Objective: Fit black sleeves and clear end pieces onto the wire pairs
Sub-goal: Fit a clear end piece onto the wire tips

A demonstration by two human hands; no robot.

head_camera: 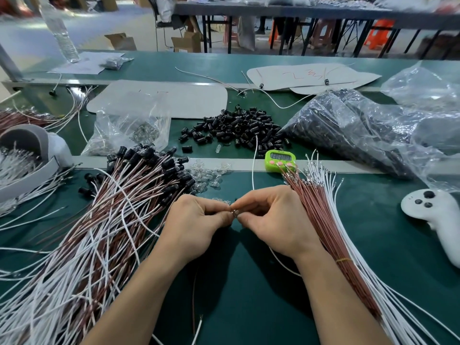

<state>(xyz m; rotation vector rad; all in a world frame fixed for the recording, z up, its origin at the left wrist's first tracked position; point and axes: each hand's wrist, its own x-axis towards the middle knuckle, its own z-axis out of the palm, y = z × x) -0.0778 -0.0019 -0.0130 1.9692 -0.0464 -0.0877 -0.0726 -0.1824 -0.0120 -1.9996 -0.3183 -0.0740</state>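
Head view: at the green table [249, 290], the left hand [199, 221] and right hand [272, 220] meet fingertip to fingertip, both grips pinched on 1 small clear end piece [234, 211]; loose black sleeves [239, 128] lie beyond, bundled wires [321, 215] beside the right wrist.

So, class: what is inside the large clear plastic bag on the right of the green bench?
The large clear bag is packed with black sleeves, like the loose pile beside it. Glare and folds of plastic hide its right end, so what lies there cannot be told.

Green timer [280, 159] digits illegible
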